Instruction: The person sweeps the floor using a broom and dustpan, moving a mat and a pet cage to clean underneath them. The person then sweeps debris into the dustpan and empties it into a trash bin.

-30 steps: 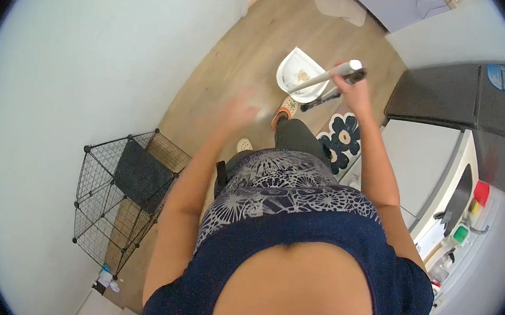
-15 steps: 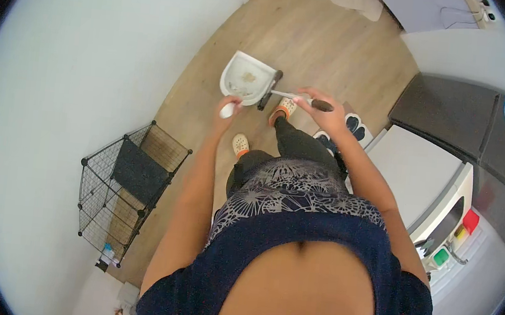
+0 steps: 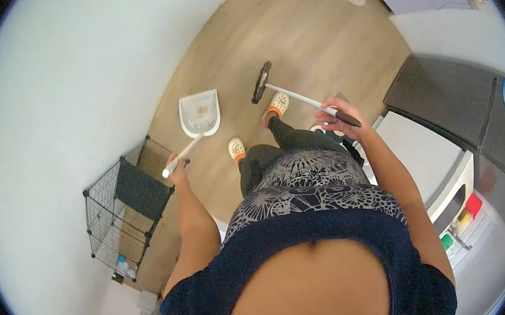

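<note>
A: Head view. Long items, bearings?
B: Broom (image 3: 303, 99), 1: white handle running crosswise, brown grip at the right end, brown head at the left with its long axis set across the handle, near the farther of 2 cream clogs (image 3: 279, 103). Dustpan (image 3: 196, 102), 1, white: at the left, beyond the wire rack (image 3: 118, 214); straight edge facing away from the wearer, handle slanting back and leftward.
A: Hands?
B: 2. Left hand (image 3: 178, 170) gripping the dustpan's handle near its end; right hand (image 3: 340, 117) closed loosely around the broom beside its grip.
A: Containers?
B: Dustpan, holding pale debris (image 3: 202, 111), kind unclear.
A: Changes since 0.5 s ago?
B: Dustpan shifted left, its straight edge turned; broom head, formerly right beside it, now well apart.
</note>
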